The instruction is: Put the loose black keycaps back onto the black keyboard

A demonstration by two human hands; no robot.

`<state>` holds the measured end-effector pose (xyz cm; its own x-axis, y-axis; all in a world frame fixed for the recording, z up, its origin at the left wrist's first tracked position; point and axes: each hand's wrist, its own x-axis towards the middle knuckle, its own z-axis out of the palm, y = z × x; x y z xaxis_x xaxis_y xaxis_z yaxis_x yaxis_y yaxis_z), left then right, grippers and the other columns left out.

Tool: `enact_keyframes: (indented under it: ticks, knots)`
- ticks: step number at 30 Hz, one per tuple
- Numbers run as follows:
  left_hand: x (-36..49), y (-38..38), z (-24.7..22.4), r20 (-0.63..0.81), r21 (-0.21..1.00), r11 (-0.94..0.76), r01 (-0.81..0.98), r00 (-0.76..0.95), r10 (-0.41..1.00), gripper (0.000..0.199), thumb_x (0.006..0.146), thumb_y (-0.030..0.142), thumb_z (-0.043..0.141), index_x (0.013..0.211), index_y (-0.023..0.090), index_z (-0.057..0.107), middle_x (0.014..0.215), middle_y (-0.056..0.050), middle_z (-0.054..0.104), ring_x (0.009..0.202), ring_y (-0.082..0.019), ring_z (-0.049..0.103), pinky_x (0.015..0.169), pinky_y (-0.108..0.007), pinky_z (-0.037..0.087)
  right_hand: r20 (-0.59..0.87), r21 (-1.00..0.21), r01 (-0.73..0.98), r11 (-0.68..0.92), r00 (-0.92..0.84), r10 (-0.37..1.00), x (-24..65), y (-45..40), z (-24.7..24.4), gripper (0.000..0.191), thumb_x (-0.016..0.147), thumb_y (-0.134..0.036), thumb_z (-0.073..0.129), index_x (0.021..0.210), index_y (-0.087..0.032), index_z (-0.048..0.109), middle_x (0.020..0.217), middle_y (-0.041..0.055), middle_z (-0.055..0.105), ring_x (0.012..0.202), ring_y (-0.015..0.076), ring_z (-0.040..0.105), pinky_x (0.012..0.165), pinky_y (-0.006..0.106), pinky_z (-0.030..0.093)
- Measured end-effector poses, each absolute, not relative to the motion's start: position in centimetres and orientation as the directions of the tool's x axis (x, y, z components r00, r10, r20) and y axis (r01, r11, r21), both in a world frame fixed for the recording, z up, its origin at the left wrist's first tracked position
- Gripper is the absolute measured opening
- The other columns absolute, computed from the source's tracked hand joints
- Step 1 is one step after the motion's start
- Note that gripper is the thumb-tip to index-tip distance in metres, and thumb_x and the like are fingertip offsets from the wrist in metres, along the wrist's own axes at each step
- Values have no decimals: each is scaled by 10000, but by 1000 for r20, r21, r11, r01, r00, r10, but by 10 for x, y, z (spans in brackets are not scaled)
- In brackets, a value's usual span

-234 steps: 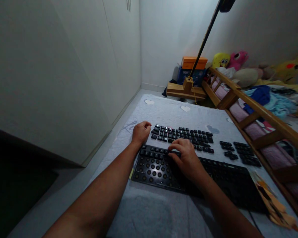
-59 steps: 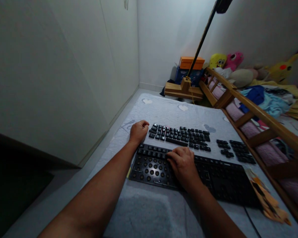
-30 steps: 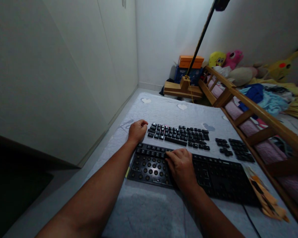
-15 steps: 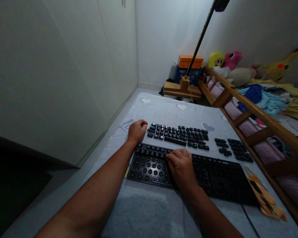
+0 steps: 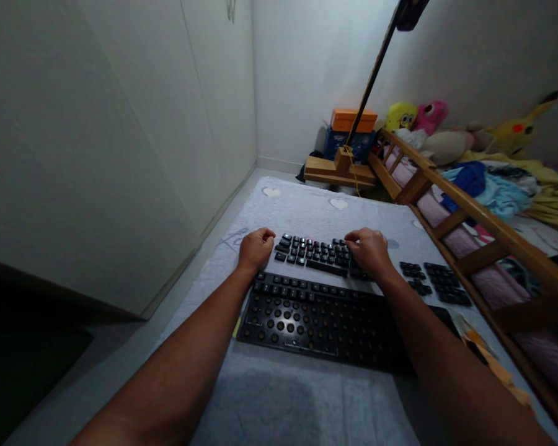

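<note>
A black keyboard (image 5: pixel 323 322) lies on the pale blue cloth, most of its key positions bare. Keycaps fill its upper rows at the left. Behind it, loose black keycaps (image 5: pixel 323 249) are laid out in keyboard order. My left hand (image 5: pixel 256 248) rests closed at the left end of that layout; whatever its curled fingers hold is hidden. Over the layout's right part, my right hand (image 5: pixel 371 249) is closed in a pinch, fingertips at a keycap in the back row. It covers several keycaps, and my right forearm hides the keyboard's right part.
More loose keycaps (image 5: pixel 446 284) form groups at the right. A wooden bed rail (image 5: pixel 474 214) borders the right side, with clothes and plush toys beyond. A pale cabinet (image 5: pixel 167 136) stands left. At the far end is a wooden stand (image 5: pixel 339 168) with a black pole.
My right hand has left the keyboard's upper rows and moved forward and right to the loose keycaps. One more keycap shows in the keyboard's second row. My left hand has stayed put.
</note>
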<state>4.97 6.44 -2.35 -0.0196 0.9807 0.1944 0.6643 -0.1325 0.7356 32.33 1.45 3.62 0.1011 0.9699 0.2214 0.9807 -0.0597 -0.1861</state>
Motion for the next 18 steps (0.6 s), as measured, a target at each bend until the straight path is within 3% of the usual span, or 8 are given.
enact_keyframes:
  ticks: [7,18]
  knots:
    - [50,65,-25,184,759,-126,639,-26,983,253,800,213,514,917,187,737,887,-48,752,792,-175,658,762,-264,480,64,-151,982,-111,122,991,330,55,27,206,854,-260,645,1007,-249,783,1096,86,724,1062,302,562,846,414,397]
    - [50,64,-23,184,763,-123,634,-30,983,246,798,202,520,907,182,739,883,-45,751,771,-174,656,772,-271,483,16,-81,990,-112,114,993,328,70,19,189,825,-283,685,977,-288,796,1020,85,735,1045,299,567,848,414,417]
